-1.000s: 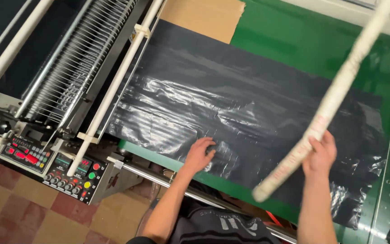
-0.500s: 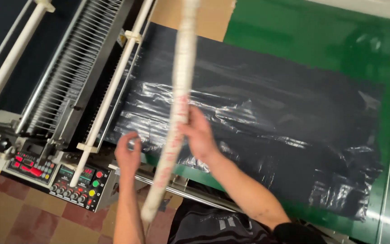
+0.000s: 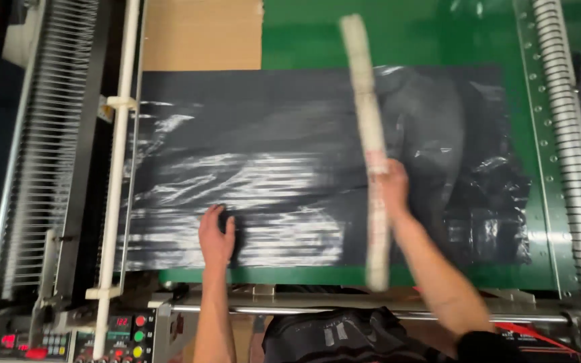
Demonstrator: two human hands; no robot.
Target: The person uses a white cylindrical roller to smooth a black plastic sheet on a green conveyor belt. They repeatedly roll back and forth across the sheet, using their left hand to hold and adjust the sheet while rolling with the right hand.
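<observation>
Green table top (image 3: 384, 33), filling the upper middle and right of the frame. Cardboard sheet (image 3: 202, 35), upper left of centre. White bar (image 3: 119, 161) and ribbed metal roller (image 3: 38, 148), left side. Control panel (image 3: 112, 336) with coloured buttons, lower left. Perforated rail (image 3: 545, 154) and coiled roller (image 3: 569, 148), right edge.

A green machine bed (image 3: 398, 33) filled the view under hard light from above. Left of that bed ran a white rail (image 3: 119, 168) and a rack of thin metal rods (image 3: 42, 148). A brown cardboard sheet (image 3: 200, 33) lay at its far left corner. Below its near left corner sat a control panel (image 3: 126, 336) with coloured buttons. Along its right edge stood a ribbed roller (image 3: 573, 148).
</observation>
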